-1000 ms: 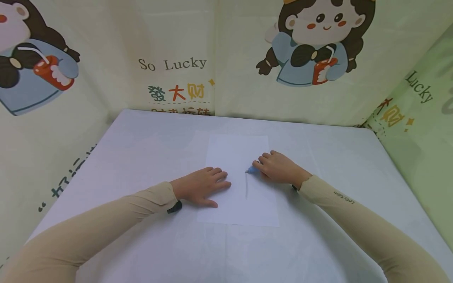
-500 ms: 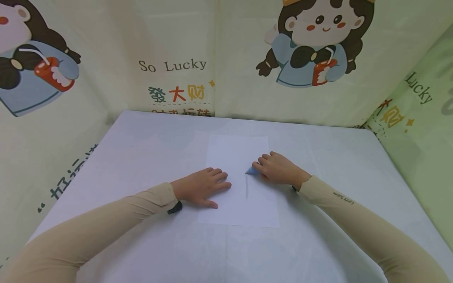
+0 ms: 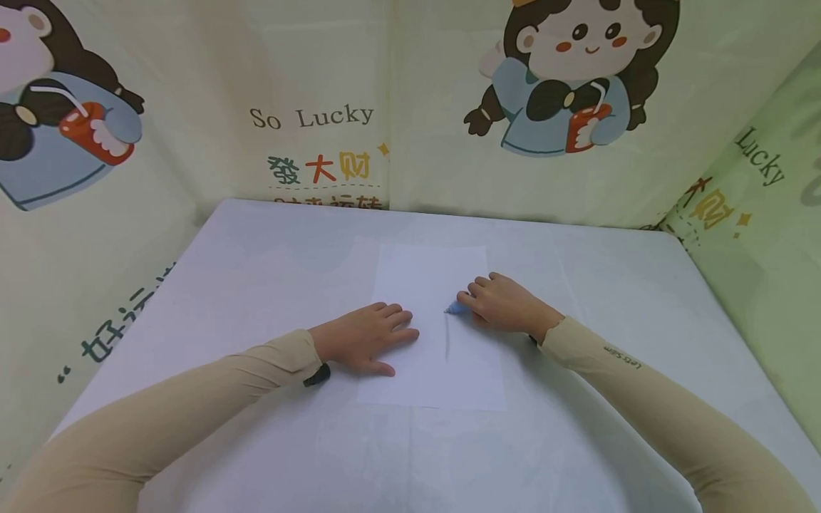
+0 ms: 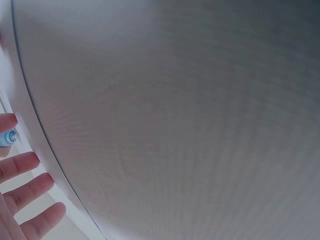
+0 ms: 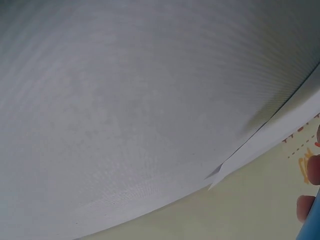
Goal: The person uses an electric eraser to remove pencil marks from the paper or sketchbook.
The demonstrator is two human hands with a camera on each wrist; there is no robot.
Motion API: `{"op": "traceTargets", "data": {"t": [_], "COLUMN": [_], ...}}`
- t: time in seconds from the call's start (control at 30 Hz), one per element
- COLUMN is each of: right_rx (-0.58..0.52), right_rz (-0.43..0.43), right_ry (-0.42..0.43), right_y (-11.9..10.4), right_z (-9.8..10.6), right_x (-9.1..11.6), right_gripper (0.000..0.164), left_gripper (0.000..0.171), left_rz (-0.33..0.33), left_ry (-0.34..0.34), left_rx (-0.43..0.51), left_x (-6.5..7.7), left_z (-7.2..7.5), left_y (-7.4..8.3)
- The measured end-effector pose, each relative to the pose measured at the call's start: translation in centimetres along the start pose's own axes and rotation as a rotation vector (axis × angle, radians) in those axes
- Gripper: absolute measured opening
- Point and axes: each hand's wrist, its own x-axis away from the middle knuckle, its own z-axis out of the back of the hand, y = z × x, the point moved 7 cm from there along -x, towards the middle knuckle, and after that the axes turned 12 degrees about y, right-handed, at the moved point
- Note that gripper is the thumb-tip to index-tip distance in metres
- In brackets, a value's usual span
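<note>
A white sheet of paper (image 3: 426,274) lies flat near the middle of the table. My left hand (image 3: 365,338) rests on its left side, fingers spread. My right hand (image 3: 509,305) grips a blue pen (image 3: 457,308) above the sheet's right side, its pointed tip aimed left; whether the tip touches the paper I cannot tell. From beside the tip a thin grey line (image 3: 447,338) runs down the sheet. In the left wrist view the pen's pale nozzle-like end (image 4: 9,137) shows between fingers; the right wrist view catches its blue barrel (image 5: 311,220) beside the fingertips (image 5: 314,170).
A white-covered table (image 3: 288,249) spreads around the sheet. Pale curtains (image 3: 423,171) printed with cartoon figures and lettering stand behind it and at both sides. A dark strap piece (image 3: 317,375) sits under the left wrist.
Neither hand has visibly moved, and the pen keeps its place over the paper. Only the whole head view shifts very slightly.
</note>
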Motion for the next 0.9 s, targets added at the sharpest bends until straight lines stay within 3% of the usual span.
{"op": "traceTargets", "data": {"t": [0.9], "right_rx": [0.005], "right_rz": [-0.001], "right_ry": [-0.012], "right_y": [0.03], "right_z": [-0.39], "right_x": [0.17], "right_gripper": [0.017], "left_gripper": [0.066], "left_rz": [0.007], "left_ry": [-0.005], "left_rx": [0.008], "left_x": [0.04], "left_z": [-0.40], "left_y": [-0.09]}}
